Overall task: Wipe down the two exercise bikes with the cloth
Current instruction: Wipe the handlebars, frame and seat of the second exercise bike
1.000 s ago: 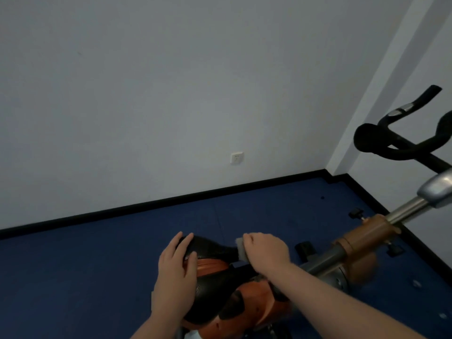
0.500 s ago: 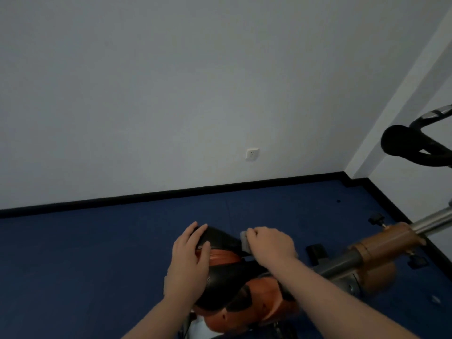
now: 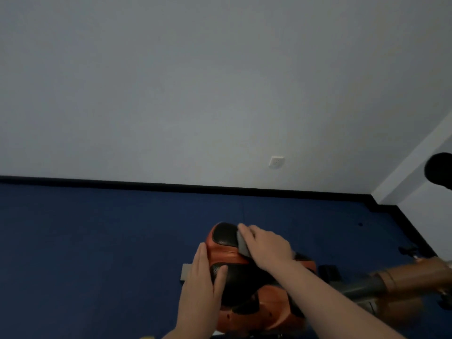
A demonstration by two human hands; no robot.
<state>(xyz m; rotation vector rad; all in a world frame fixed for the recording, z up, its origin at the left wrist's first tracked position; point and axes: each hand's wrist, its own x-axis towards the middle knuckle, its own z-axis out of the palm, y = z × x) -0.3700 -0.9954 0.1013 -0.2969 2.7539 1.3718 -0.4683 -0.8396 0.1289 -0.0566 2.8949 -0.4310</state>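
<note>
Since a moment ago, both hands have slid along the bike seat (image 3: 226,237). Right hand (image 3: 266,245) presses the grey cloth (image 3: 242,245) onto it; left hand (image 3: 204,277) rests flat, steadying. Firm, overlapping strokes would clean best.

Saddle (image 3: 226,234) showing black textured padding, perforated patches, inside glossy orange plastic trim. Cloth (image 3: 242,245) looking grey, matt. Floor (image 3: 97,241) appearing matt blue carpet. Wall (image 3: 195,81) reading smooth, matt.

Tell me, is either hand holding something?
The right hand presses a grey cloth onto the bike saddle; only its edge shows. The left hand steadies the saddle.
</note>
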